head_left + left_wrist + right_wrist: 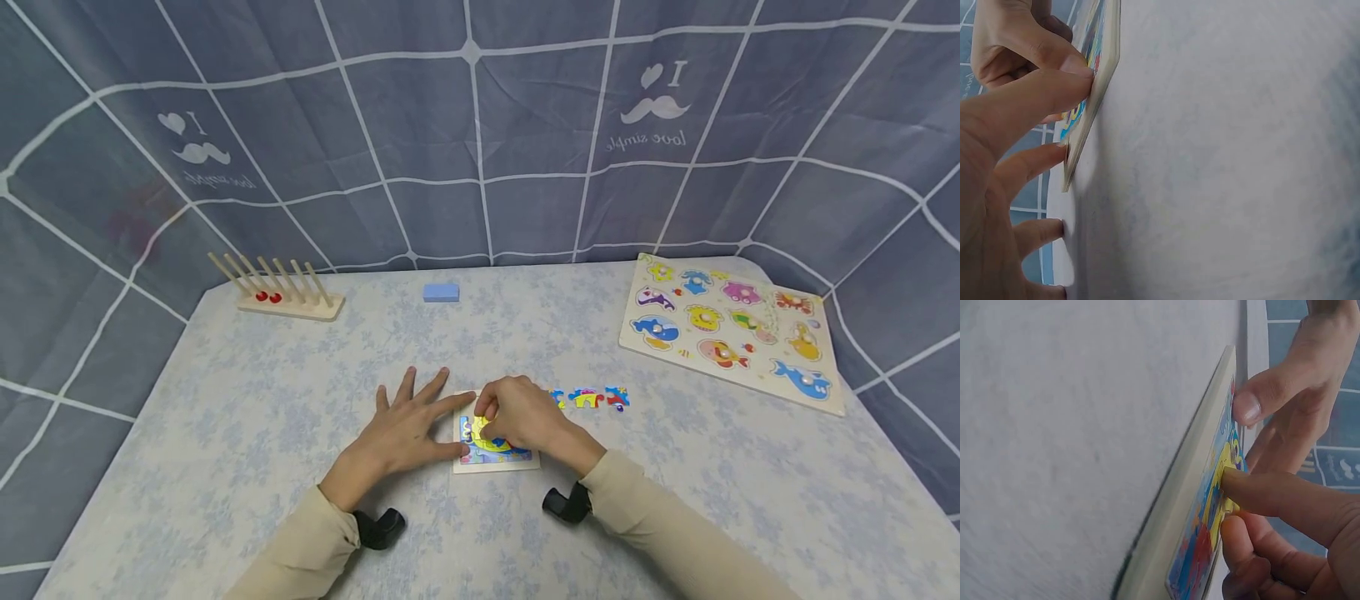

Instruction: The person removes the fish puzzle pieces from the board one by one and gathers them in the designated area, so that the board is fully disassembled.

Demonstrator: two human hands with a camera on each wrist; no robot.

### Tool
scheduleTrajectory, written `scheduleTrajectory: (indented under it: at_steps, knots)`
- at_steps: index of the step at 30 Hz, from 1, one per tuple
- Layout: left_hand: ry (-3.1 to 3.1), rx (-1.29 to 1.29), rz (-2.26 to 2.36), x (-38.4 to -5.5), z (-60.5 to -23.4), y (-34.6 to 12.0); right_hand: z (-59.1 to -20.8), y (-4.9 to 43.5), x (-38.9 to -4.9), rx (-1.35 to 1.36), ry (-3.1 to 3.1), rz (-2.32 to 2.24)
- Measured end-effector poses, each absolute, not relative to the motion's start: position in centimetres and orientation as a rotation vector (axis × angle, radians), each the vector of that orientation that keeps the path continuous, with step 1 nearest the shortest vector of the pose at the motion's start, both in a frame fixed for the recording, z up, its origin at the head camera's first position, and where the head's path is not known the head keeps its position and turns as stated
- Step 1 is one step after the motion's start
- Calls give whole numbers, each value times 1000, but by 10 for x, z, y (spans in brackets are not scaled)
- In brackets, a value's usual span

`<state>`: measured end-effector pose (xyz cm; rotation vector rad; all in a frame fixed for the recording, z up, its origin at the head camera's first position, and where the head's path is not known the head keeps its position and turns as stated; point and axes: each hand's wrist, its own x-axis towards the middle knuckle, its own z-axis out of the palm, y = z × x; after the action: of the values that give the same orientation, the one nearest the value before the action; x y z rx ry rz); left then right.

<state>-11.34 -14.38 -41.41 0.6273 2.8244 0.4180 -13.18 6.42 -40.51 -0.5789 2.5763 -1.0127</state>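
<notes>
A small jigsaw puzzle board [495, 468] with a pale wooden rim and a colourful picture lies flat between the hands. My left hand [405, 433] rests with spread fingers at its left side; in the left wrist view, the thumb [1066, 90] and index finger touch the board's edge. Over the board, my right hand [528, 412] pinches a yellow puzzle piece [1230, 505] between thumb and fingers. The piece is low against the picture; whether it sits in its place is hidden. The right hand covers the board's upper right part in the head view.
Several loose puzzle pieces [587, 398] lie in a row right of the board. A blue block [441, 292] lies behind. Back left stands a wooden peg rack [292, 310] with red beads; back right lies a larger knobbed animal puzzle [750, 385]. A grey curtain [525, 208] hangs behind the table.
</notes>
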Motion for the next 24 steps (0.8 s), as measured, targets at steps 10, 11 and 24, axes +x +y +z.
scheduleTrajectory:
  at_steps: [10, 11, 24]
  knots:
    - [2817, 617, 415, -115, -412, -142, -407, 67, -127, -728, 2488, -1082]
    - [2813, 614, 417, -115, -412, -143, -407, 67, -127, -743, 2467, -1085]
    - [2819, 597, 407, -115, -412, -143, -409, 70, -130, -727, 2436, -1306]
